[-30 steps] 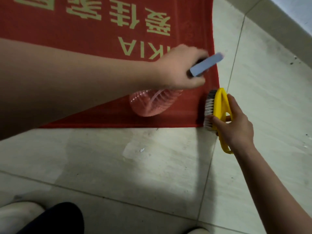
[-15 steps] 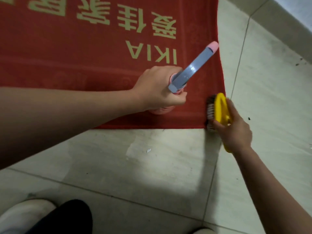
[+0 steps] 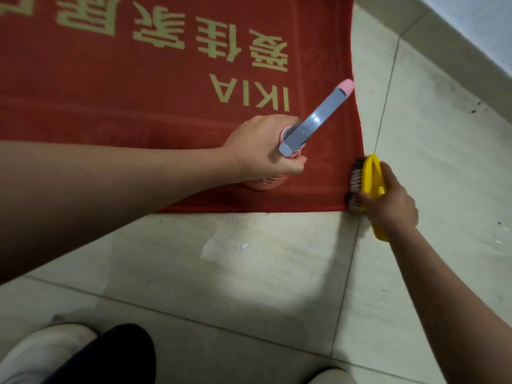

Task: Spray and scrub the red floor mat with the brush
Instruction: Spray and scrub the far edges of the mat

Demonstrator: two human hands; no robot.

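- The fingers (image 3: 291,166) of the left hand (image 3: 257,151) are curled tight round the neck of the spray bottle (image 3: 266,184), gripping it over the near right part of the red floor mat (image 3: 138,112).
- Only a strip of the bottle's pink ribbed body shows under the hand. Whether its base touches the mat cannot be told.
- The bottle's grey spray head (image 3: 318,117) slants away from the hand, and its pink tip reaches to just inside the mat's right edge.
- The fingers (image 3: 388,173) of the right hand (image 3: 390,206) are wrapped round the yellow handle of the brush (image 3: 372,176) and hold it at the mat's near right corner.
- The brush is turned on its side, with its dark bristles facing the mat and touching its right edge.
- The mat lies flat on the tiled floor (image 3: 263,278). Pale characters and the letters "IKIA" are printed on it, upside down from this view.
- A small white scrap (image 3: 244,246) lies on the tile near the mat's near edge.
- A pale shoe (image 3: 41,353) and a dark trouser leg (image 3: 119,353) are well apart from the mat, on the near side.
- A skirting (image 3: 454,51) runs along the floor well beyond the mat's right edge.
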